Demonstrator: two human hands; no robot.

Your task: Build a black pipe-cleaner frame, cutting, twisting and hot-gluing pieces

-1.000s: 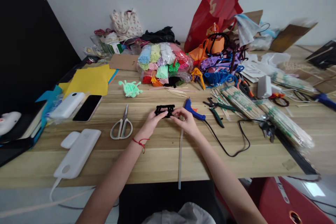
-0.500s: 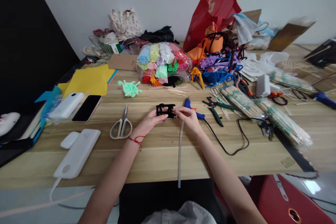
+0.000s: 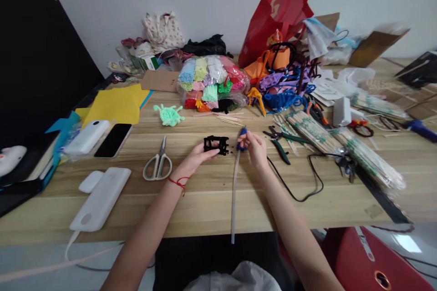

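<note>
A small black fuzzy frame (image 3: 216, 145), open in the middle like a cage, sits in my left hand (image 3: 201, 153). The thumb lies along its lower edge, and the other fingers are partly hidden behind it. My right hand (image 3: 256, 148) is curled over the handle side of a blue glue gun (image 3: 242, 132), covering its trigger and most of its grip. From the gun's back end a long clear glue stick (image 3: 234, 200) runs toward me past the table edge. Small black bits (image 3: 231, 149) lie between the frame and the gun.
Scissors (image 3: 157, 163) lie left of my left hand, beside a phone (image 3: 113, 140) and a white power bank (image 3: 100, 200). Green-handled pliers (image 3: 282, 138) and bundled sticks (image 3: 314, 132) lie to the right. The gun's black cord (image 3: 297, 199) loops there. Behind are a green fuzzy piece (image 3: 170, 115) and bagged pipe cleaners (image 3: 211, 82).
My right hand has let go of the black frame's right end and moved right onto the glue gun. The left hand still holds the frame, nearly in place.
</note>
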